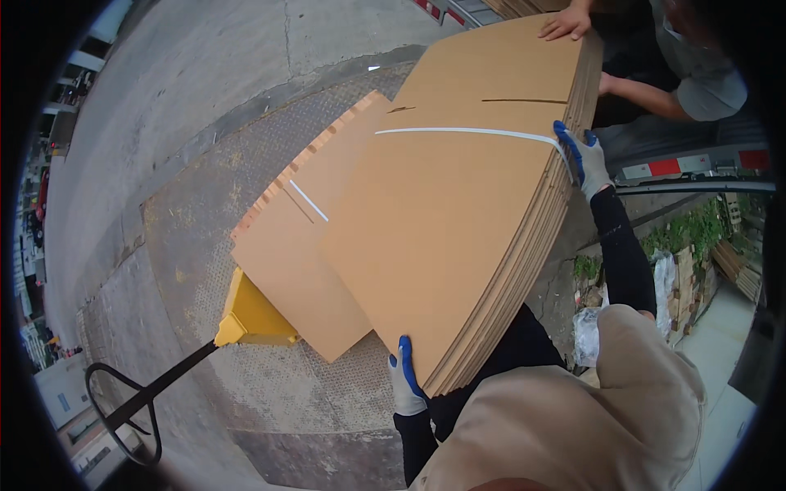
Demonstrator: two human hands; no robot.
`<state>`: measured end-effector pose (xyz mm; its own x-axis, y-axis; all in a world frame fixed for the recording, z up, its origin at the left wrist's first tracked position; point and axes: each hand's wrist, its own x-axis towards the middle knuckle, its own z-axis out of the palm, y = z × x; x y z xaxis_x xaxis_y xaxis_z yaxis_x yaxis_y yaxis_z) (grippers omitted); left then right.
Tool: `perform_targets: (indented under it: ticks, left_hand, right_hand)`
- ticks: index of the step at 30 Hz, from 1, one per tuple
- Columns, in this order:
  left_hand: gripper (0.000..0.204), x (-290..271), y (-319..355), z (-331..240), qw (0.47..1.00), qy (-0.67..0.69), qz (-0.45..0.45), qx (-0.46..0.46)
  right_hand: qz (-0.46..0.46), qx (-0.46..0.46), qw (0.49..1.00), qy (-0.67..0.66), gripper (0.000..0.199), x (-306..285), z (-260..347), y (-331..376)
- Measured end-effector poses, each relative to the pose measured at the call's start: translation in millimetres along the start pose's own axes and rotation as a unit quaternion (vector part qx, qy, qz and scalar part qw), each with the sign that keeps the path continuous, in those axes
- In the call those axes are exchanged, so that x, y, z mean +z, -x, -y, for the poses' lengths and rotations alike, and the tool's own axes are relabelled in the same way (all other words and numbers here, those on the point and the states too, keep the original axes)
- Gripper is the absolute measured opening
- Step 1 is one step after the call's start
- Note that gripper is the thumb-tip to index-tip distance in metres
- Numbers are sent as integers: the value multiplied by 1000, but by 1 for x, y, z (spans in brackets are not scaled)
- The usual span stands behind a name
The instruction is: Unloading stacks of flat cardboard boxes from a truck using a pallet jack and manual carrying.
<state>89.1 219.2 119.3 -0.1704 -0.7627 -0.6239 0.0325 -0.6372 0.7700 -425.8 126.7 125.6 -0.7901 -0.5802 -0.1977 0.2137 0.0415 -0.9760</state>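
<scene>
Gloved fingers of the left hand (407, 383) clasp the near corner of a strapped cardboard bundle (442, 213), though those underneath are hidden; the right hand (586, 162) spreads against its right edge beside the white strap (467, 129), and I cannot tell whether it hooks that band. At the far end, a co-worker's hand (566, 22) lies flat on the top sheet. The bundle slants across the view, overlapping a lower cardboard stack (303, 254) near the yellow pallet truck (254, 315). The step in hand looks like a shared shifting of the load; moving it further would probably call for both people to act together and keep the layers square. The sheets are plain brown and flat, with dark slots cut in the top one and slightly fanned edges.
</scene>
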Motion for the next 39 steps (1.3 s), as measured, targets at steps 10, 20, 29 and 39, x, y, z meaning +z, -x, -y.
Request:
perform_targets:
  ticks: [10, 20, 29, 39]
  left_hand:
    - [79, 45, -79, -99, 982, -111, 87, 123]
    - [71, -10, -118, -156, 980, 126, 151, -11]
    - [53, -333, -126, 63, 977, 120, -109, -137]
    - [95, -563, -178, 282, 927, -34, -249, -278]
  right_hand:
    - [22, -219, 969, 113, 45, 15, 35, 0]
    - [153, -452, 736, 480, 52, 42, 31, 45]
    - [80, 4, 989, -124, 45, 56, 31, 171]
    - [146, 130, 969, 153, 58, 129, -208, 287]
